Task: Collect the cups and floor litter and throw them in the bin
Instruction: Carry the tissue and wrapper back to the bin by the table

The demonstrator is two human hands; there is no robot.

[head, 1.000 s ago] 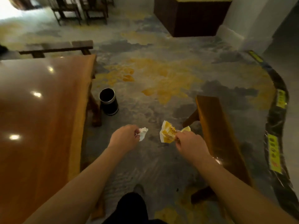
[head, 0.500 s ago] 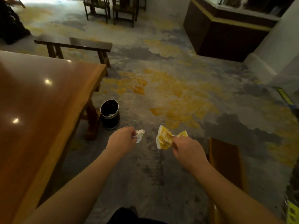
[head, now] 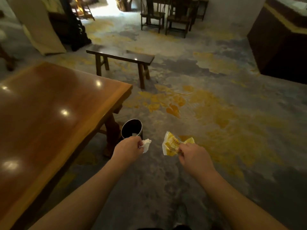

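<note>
My left hand (head: 127, 149) is closed on a crumpled white tissue (head: 146, 144), which sticks out to the right of the fingers. My right hand (head: 192, 157) pinches a yellow and white wrapper (head: 171, 144) by its edge. Just beyond my left hand stands a round black bin (head: 132, 129) with a metal rim, on the floor beside the table leg. Something white lies inside it. Both hands hover a little short of the bin's mouth. No cups are in view.
A large glossy wooden table (head: 49, 113) fills the left side. A dark wooden bench (head: 121, 56) stands beyond it. Chairs (head: 166, 15) are at the back, and a dark counter (head: 282, 39) at the right. Patterned grey and yellow carpet covers the floor.
The view has lifted and moved forward, so the bin now sits right beyond my left hand. The near bench on the right has dropped out of view. Both hands keep their litter.
</note>
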